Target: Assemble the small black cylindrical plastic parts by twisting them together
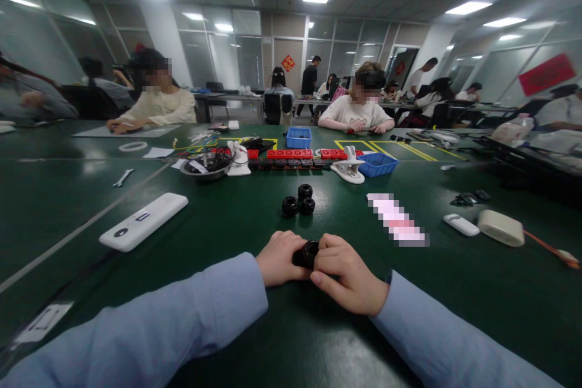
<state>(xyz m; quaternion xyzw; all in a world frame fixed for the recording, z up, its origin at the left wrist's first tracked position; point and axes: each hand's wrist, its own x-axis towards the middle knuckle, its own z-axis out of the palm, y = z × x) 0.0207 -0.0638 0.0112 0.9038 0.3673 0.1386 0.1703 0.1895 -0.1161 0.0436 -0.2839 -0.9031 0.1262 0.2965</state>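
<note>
- Held piece: a black wheel (pixel 310 249) lies low over the green table (pixel 318 339), between the 2 hands and near the middle of the scene.
- Left hand (pixel 282 260): bent around the wheel's left side, fingers over the far side and thumb along the near side; the grip is closed on the piece.
- Right hand (pixel 344 274): curled in from the right, fingertips against the rim and thumb just below, also closed on the piece with no visible gap.
- Principal relation: the 2 grips meet the wheel from opposite sides, left and right, so the piece sits in line between them; neither hand is clearly nearer to it.
- Axis: the round opening faces up toward the viewer. The full outline is covered by fingers, so the lie of the long axis, and whether 1 piece or 2 are held, cannot be told.
- Loose group: 3 similar pieces stand on the far side of the hands, close together: a far wheel (pixel 305 191), a left wheel (pixel 290 207) and a right wheel (pixel 308 205). The left hand is slightly the nearer to this group.
- Flank: a white case (pixel 144 222) lies well apart, to the left.
</note>
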